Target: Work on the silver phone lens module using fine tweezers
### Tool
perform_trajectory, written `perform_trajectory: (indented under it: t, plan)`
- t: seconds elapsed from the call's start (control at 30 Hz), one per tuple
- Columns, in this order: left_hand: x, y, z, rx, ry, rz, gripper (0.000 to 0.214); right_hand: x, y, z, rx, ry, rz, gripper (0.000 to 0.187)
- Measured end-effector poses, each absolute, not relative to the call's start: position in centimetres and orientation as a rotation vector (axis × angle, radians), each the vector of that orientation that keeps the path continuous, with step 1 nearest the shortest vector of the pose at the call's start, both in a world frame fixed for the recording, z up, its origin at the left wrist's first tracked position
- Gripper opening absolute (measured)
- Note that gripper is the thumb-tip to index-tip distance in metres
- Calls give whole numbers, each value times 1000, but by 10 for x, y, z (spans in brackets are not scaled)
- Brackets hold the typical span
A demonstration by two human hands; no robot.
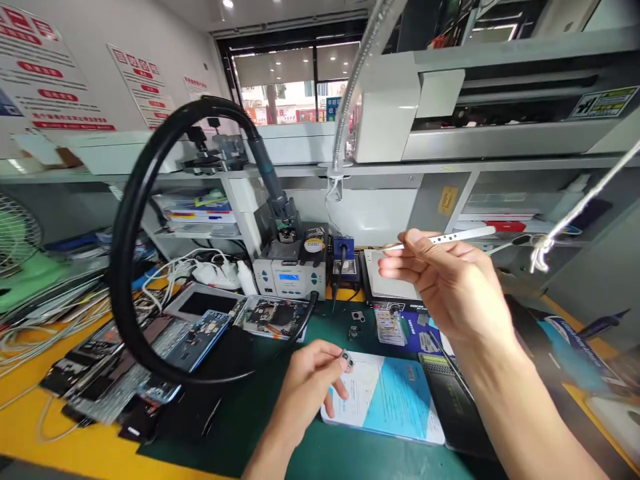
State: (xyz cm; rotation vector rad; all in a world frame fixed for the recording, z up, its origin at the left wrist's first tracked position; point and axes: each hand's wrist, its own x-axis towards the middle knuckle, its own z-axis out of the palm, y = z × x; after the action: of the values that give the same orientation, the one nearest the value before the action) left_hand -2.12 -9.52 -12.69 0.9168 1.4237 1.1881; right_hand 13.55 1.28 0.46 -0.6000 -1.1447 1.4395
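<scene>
My left hand (316,381) pinches a small phone camera module (347,360) with dark round lenses between thumb and index finger, over the left edge of a blue and white box (395,400). In my right hand (457,283), raised higher and further right, is a slim white pair of tweezers (463,235) with a row of holes in the handle. Its thin tip points left, and the other fingers are partly stretched. On the green mat (320,327) beyond my left hand lie small metal parts (356,323).
A hot-air rework station (290,277) stands at the back, its thick black hose (127,253) looping high on the left. Circuit boards (275,317) and phone parts (205,340) crowd the left side. A dark box (450,407) lies under my right forearm.
</scene>
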Motion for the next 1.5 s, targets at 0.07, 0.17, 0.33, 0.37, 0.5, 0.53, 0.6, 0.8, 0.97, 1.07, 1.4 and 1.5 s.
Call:
perform_trajectory:
  t: [0.07, 0.17, 0.33, 0.37, 0.5, 0.53, 0.6, 0.8, 0.97, 1.07, 1.4, 1.5]
  plan:
    - [-17, -105, -145, 948, 1474, 1143, 19, 127, 4, 1, -580, -1187, 1474, 18]
    - [-13, -104, -157, 1070, 1574, 1089, 20, 117, -10, -4, -575, -1241, 1494, 19]
    - [-10, -98, -160, 1263, 1676, 1051, 23, 120, -30, -13, -638, -1308, 1446, 16]
    - [-11, -98, -159, 1266, 1682, 1065, 25, 125, -35, -17, -661, -1313, 1436, 16]
    - [-20, -109, -151, 1144, 1599, 1205, 26, 152, -58, -39, -752, -1287, 1405, 16]
    - [-21, -115, -146, 1088, 1541, 1233, 24, 158, -66, -46, -771, -1276, 1407, 17]
    - [-21, -129, -137, 967, 1380, 1248, 29, 167, -82, -61, -800, -1273, 1442, 19]
    - [-3, -167, -116, 646, 870, 1116, 46, 171, -126, -86, -809, -1333, 1507, 26]
    - [3, -184, -119, 500, 697, 1070, 40, 176, -147, -87, -826, -1399, 1473, 26]
    - [5, -192, -123, 458, 674, 1083, 33, 179, -156, -86, -828, -1425, 1455, 29]
    - [6, -210, -131, 446, 694, 1081, 22, 193, -178, -84, -862, -1471, 1359, 18]
    - [6, -214, -133, 443, 707, 1088, 21, 205, -176, -89, -903, -1405, 1267, 16]
